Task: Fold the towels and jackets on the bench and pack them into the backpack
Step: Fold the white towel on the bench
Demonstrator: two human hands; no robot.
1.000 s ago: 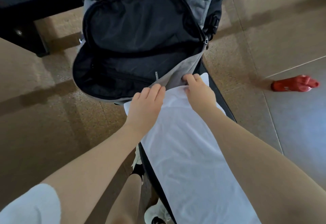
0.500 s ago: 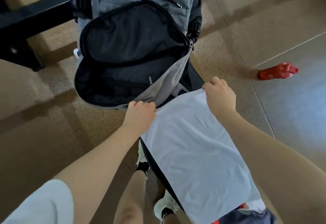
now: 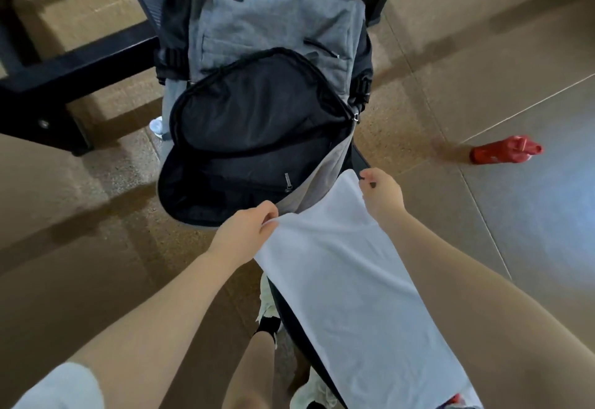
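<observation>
Both hands, left (image 3: 244,231) and right (image 3: 381,194), fingers pinched far corners of white cloth towel (image 3: 354,286), just near open grey fabric backpack (image 3: 257,102).

You look down on speckled tan floor (image 3: 418,64) with thin seams; far-right area greyer, cooler in tone. Black metal frame (image 3: 80,64) stands upper left, bolted foot on floor. Red object (image 3: 502,151) lies on floor, right. Soft shadow bands cross floor.
</observation>
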